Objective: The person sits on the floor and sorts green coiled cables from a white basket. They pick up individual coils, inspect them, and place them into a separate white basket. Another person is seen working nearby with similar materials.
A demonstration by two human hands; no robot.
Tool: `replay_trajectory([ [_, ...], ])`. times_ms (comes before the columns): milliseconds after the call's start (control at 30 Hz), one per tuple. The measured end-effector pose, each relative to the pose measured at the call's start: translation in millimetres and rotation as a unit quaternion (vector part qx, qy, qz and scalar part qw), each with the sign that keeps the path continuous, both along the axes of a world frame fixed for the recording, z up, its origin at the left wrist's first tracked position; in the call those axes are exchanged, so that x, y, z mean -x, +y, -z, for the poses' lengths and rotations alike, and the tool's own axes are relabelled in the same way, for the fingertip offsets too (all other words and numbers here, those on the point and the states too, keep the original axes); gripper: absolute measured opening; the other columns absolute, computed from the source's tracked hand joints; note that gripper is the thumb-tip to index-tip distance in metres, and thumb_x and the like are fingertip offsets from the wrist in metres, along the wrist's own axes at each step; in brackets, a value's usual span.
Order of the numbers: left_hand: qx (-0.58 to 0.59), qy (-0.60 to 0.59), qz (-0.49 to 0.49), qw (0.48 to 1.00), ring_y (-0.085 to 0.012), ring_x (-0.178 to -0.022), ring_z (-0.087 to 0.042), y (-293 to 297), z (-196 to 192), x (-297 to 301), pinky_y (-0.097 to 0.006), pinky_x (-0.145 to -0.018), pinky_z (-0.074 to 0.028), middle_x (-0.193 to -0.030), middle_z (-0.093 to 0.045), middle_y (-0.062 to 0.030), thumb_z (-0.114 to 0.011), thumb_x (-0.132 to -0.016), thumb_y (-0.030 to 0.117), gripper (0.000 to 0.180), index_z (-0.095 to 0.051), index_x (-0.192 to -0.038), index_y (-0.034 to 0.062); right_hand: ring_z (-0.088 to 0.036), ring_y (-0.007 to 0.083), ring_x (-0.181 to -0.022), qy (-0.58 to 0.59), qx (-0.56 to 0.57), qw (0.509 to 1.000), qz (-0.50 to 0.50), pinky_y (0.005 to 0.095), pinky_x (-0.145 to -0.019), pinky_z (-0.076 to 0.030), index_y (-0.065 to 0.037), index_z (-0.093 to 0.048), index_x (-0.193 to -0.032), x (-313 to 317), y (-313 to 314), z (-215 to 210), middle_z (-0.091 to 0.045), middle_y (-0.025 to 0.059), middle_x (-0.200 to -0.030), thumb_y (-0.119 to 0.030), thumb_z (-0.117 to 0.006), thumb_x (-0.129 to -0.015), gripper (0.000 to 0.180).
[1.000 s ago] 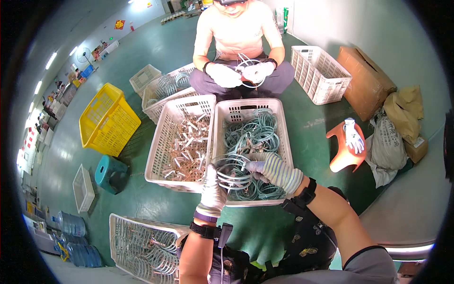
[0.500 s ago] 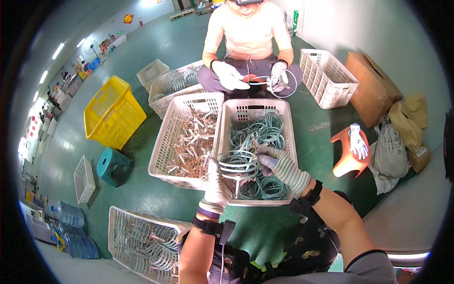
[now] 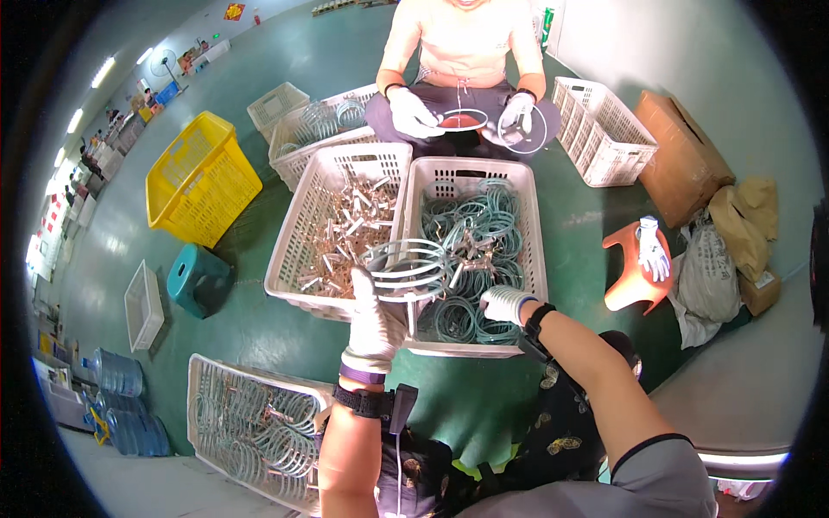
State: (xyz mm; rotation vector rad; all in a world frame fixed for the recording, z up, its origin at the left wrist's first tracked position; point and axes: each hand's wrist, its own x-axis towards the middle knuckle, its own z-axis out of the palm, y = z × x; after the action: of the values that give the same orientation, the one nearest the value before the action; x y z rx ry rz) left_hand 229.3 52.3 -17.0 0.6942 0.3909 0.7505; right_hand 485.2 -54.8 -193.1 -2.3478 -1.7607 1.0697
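My left hand point(image 3: 376, 337), in a striped glove, is closed round the near edge of a coil of pale tubing point(image 3: 406, 274). The coil's loops are held up over the adjoining rims of two white crates. My right hand point(image 3: 507, 304), also gloved, is low over the right crate point(image 3: 542, 250), at the grey-green tubing coils point(image 3: 492, 220) inside. Its fingers look curled; whatever they may grip is hidden. Copper-coloured thin pieces with white cylinders point(image 3: 350, 224) fill much of the left crate point(image 3: 289, 233).
Opposite me sits a person whose gloved hands point(image 3: 518, 112) hold a tubing ring. A crate of coils point(image 3: 259, 432) stands at lower left. A yellow basket point(image 3: 203, 186) and teal stool point(image 3: 199, 281) are left; an orange stool point(image 3: 635, 276) with gloves and a cardboard box point(image 3: 682, 151) are right.
My right hand has left the held coil and moved down to the coils in the right crate. My left hand keeps the coil, shifted slightly left and up. The view has tilted somewhat.
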Motion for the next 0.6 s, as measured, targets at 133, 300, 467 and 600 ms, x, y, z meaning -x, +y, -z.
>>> replay_trajectory([
  [133, 0.027, 0.0, -0.029, 0.999, -0.0307, -0.109, -0.063, 2.8, -3.7, 5.3, -0.047, -0.085, -0.057, -0.128, -0.06, -0.0152, -0.053, -0.086, 0.073, 0.085, -0.047, -0.137, 0.0054, -0.066, 0.037, -0.102, -0.007, 0.003, 0.997, 0.076, 0.0448, -0.089, -0.051, -0.003, -0.069, -0.108, 29.3, 10.1, -3.6, -0.068, 0.0214, -0.111, -0.027, -0.067, -0.083, 0.034],
  [300, 0.037, -0.009, -0.032, 0.999, -0.03, -0.103, -0.064, 5.1, -11.3, 5.2, -0.043, -0.078, -0.058, -0.126, -0.06, -0.0152, -0.054, -0.085, 0.073, 0.084, -0.049, -0.135, 0.0053, -0.067, 0.0349, -0.1, -0.013, -0.023, 0.989, 0.146, 0.0435, -0.088, -0.052, -0.003, -0.067, -0.114, 54.4, 38.0, 7.1, -0.069, 0.0217, -0.108, -0.04, -0.07, -0.081, 0.05],
  [467, 0.037, -0.014, -0.071, 0.997, -0.0308, -0.103, -0.064, 19.3, -4.9, 37.2, -0.045, -0.08, -0.058, -0.124, -0.061, -0.0163, -0.054, -0.086, 0.072, 0.085, -0.046, -0.137, 0.0045, -0.054, 0.0264, -0.123, 0.009, -0.097, 0.975, -0.199, 0.0473, -0.11, -0.038, -0.01, -0.053, -0.139, 127.3, 72.0, -17.3, -0.056, 0.0089, -0.14, -0.025, -0.034, -0.102, 0.044],
  [600, 0.036, 0.007, -0.023, 0.999, -0.029, -0.098, -0.065, 14.4, -6.6, -0.1, -0.043, -0.074, -0.058, -0.121, -0.063, -0.0148, -0.051, -0.084, 0.076, 0.088, -0.049, -0.136, 0.0051, -0.061, 0.0247, -0.097, -0.014, -0.047, 0.994, -0.095, 0.036, -0.089, -0.046, -0.006, -0.062, -0.114, 66.6, 50.4, 113.4, -0.062, 0.012, -0.11, -0.021, -0.06, -0.086, 0.032],
])
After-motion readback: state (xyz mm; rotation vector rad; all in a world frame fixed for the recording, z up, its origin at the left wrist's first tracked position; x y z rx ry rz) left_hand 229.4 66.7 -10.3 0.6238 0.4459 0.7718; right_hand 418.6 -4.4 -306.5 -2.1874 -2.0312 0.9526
